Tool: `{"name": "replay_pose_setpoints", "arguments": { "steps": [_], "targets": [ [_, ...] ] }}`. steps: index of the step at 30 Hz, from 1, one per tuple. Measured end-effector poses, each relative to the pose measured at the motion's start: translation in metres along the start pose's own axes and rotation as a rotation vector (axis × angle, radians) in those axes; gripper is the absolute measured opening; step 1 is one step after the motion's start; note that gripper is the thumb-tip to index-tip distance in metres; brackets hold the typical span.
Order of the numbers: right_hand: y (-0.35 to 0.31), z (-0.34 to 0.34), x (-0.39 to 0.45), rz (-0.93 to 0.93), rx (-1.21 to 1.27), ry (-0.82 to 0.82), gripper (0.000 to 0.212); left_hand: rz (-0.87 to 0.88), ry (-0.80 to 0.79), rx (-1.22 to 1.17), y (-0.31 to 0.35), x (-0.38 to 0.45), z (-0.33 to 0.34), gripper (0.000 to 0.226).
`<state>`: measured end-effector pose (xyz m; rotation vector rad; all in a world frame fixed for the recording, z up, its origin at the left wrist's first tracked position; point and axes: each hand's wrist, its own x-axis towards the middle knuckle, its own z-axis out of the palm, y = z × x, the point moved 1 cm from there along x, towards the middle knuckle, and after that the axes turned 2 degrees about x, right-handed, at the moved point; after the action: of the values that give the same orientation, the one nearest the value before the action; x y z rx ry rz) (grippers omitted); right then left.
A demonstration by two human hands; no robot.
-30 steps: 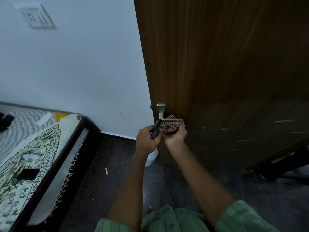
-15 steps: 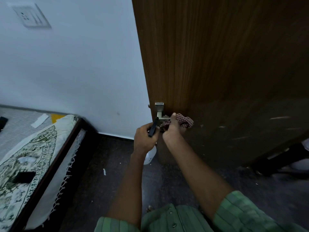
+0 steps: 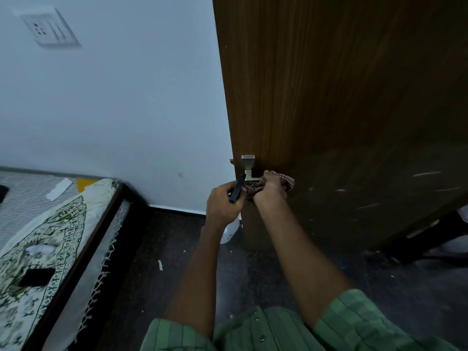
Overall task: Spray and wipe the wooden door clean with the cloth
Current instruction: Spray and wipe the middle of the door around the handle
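You wipe at the door handle (image 3: pixel 249 171).
Your right hand (image 3: pixel 269 190) bunches the checked cloth (image 3: pixel 285 182) against the wooden door (image 3: pixel 342 97); your left hand (image 3: pixel 222 206) clasps a dark spray nozzle (image 3: pixel 237 188).

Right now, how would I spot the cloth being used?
Find the tall brown wooden door, then the metal lever handle near its left edge. The right hand grips the red-and-white checked cloth beside it, the only patterned fabric against the wood.

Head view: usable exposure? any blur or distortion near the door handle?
Head view: dim with a bluish cast, no glare; the wooden door goes near black low on the right; wide-angle bends the door edge and tilts the wall socket; metal handle, checked cloth and both hands look slightly soft but readable.
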<state>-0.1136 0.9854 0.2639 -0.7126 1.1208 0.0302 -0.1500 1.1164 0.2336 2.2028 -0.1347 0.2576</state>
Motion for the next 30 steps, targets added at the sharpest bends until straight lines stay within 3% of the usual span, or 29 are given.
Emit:
{"name": "replay_pose_setpoints", "arguments": {
  "steps": [3, 7, 12, 15, 23, 27, 30],
  "targets": [
    [0.025, 0.008, -0.014, 0.001, 0.04, -0.091, 0.038, 0.02, 0.014, 0.004, 0.0, 0.007, -0.009, 0.022],
    [0.046, 0.016, 0.048, 0.038, 0.128, -0.221, 0.056, 0.047, 0.028, 0.002, -0.003, 0.014, -0.018, 0.02],
    [0.022, -0.013, 0.003, -0.044, 0.371, -0.204, 0.069, 0.051, -0.01, -0.007, -0.003, 0.008, -0.014, 0.018],
    [0.022, -0.019, -0.003, -0.041, 0.408, -0.232, 0.061, 0.018, -0.007, -0.034, -0.006, -0.002, -0.011, 0.019],
    [0.002, -0.031, 0.001, -0.003, 0.186, -0.223, 0.05, -0.034, 0.025, -0.015, 0.014, -0.008, 0.006, 0.028],
    [-0.01, -0.052, 0.002, -0.011, 0.045, -0.19, 0.054, -0.067, 0.075, -0.056, 0.027, -0.016, 0.015, 0.018],
    [-0.015, -0.056, 0.005, -0.029, 0.025, -0.205, 0.042, -0.094, 0.135, -0.057, 0.035, -0.024, 0.018, 0.025]
  ]
}}
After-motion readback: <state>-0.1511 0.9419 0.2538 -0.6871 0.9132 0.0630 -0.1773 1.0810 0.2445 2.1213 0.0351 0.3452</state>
